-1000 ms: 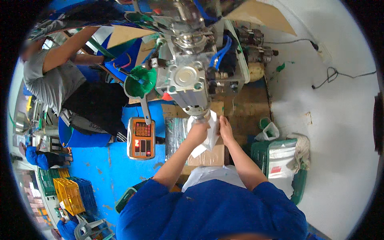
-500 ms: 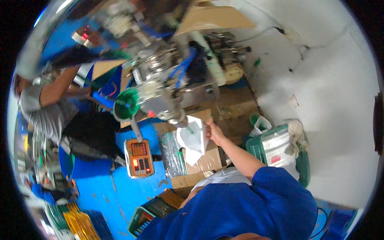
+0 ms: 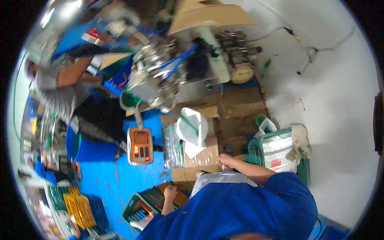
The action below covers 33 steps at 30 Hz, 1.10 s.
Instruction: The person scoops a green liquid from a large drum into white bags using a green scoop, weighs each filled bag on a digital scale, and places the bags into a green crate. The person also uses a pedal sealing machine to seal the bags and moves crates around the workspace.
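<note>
A white bag (image 3: 199,136) stands with its mouth open under the metal machine (image 3: 154,86), a green streak showing inside it. It rests on a cardboard-covered surface (image 3: 214,149), next to a stack of clear plastic packaging (image 3: 173,150). My right hand (image 3: 226,160) is at the near right edge of that surface, apart from the bag. Its fingers are curled together, and whatever they may grip is too small to make out. My left hand (image 3: 170,193) is low, over the edge of a dark green crate (image 3: 138,204); its fingers are blurred.
An orange digital scale (image 3: 140,146) stands left of the packaging. To the right sits a green crate (image 3: 256,150) with white packages and a cloth. A co-worker in grey (image 3: 60,86) stands at the left, beside a blue barrel (image 3: 94,148). Yellow crates (image 3: 80,208) lie lower left.
My right hand has let go of the white bag and drawn back toward me. The bag now stands on its own with its mouth wider. My left hand has come into view by the crate.
</note>
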Each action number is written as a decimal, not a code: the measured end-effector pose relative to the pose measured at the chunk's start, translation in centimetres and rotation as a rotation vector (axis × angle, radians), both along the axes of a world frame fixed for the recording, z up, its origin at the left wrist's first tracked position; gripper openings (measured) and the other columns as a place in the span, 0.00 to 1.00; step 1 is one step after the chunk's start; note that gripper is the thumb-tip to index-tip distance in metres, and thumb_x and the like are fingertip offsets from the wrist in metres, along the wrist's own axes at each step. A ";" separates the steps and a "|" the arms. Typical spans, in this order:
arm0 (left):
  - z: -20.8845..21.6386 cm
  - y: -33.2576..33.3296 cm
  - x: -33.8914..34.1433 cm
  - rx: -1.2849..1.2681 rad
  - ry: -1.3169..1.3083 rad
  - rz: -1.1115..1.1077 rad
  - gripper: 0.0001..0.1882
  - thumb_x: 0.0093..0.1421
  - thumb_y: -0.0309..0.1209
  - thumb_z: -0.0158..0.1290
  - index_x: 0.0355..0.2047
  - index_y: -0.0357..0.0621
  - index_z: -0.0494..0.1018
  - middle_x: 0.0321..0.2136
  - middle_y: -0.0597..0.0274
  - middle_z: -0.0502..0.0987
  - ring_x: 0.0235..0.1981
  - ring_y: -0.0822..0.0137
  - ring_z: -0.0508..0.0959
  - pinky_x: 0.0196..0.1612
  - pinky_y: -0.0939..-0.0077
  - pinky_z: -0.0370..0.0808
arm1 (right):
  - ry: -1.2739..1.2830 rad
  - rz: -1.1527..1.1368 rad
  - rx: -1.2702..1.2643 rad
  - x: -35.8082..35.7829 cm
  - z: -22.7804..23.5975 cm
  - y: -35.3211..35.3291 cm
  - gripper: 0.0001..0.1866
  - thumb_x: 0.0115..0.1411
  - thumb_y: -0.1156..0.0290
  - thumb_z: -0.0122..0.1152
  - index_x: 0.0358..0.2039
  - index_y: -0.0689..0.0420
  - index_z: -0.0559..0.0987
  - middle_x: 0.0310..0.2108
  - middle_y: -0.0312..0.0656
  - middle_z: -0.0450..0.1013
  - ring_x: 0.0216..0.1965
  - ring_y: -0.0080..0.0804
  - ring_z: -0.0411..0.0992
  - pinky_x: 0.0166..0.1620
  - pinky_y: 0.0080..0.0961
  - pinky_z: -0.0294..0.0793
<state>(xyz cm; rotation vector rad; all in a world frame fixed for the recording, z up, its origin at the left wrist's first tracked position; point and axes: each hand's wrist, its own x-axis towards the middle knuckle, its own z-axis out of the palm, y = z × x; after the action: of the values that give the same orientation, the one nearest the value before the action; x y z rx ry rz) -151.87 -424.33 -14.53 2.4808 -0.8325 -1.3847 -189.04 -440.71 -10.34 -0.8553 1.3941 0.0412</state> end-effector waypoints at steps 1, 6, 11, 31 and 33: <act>0.3 -0.2 -0.7 -0.035 -0.229 -0.366 0.16 0.51 0.41 0.50 0.26 0.39 0.76 0.27 0.49 0.77 0.28 0.52 0.76 0.33 0.61 0.72 | -0.109 0.143 -0.074 1.3 0.7 0.7 0.17 0.58 0.56 0.48 0.26 0.58 0.72 0.14 0.36 0.64 0.09 0.24 0.58 0.11 0.24 0.56; 3.1 -1.1 -4.5 -0.093 -0.147 -0.256 0.17 0.51 0.44 0.52 0.36 0.47 0.76 0.33 0.50 0.77 0.39 0.52 0.76 0.42 0.61 0.72 | -0.445 0.477 -0.286 12.2 7.1 -3.6 0.21 0.58 0.49 0.51 0.35 0.56 0.70 0.22 0.34 0.68 0.16 0.21 0.63 0.17 0.23 0.62; 6.5 0.2 -0.4 -0.261 -0.128 -0.182 0.14 0.54 0.39 0.51 0.33 0.42 0.76 0.27 0.54 0.78 0.30 0.61 0.79 0.36 0.70 0.74 | -0.330 -0.094 -0.842 26.8 11.7 -14.6 0.24 0.55 0.53 0.57 0.43 0.57 0.67 0.34 0.38 0.69 0.33 0.24 0.67 0.31 0.24 0.70; 26.4 -20.7 16.7 -1.018 0.088 0.320 0.19 0.52 0.40 0.58 0.40 0.40 0.74 0.16 0.73 0.67 0.16 0.81 0.62 0.18 0.82 0.58 | -0.456 0.218 -0.495 24.8 17.0 -8.6 0.10 0.52 0.69 0.60 0.26 0.60 0.69 0.13 0.34 0.64 0.09 0.19 0.61 0.12 0.20 0.60; 29.1 -20.3 14.7 -0.975 0.194 0.185 0.13 0.52 0.39 0.57 0.33 0.43 0.77 0.15 0.74 0.66 0.16 0.82 0.61 0.17 0.84 0.55 | -0.442 0.273 -0.490 22.7 17.9 -6.9 0.10 0.52 0.68 0.60 0.26 0.60 0.69 0.13 0.33 0.64 0.10 0.19 0.61 0.12 0.20 0.61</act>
<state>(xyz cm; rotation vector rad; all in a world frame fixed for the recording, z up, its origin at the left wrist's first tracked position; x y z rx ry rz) -137.17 -444.63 14.53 1.5936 -0.9050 -0.8245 -166.32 -447.60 7.55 -1.3649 0.8709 -0.2767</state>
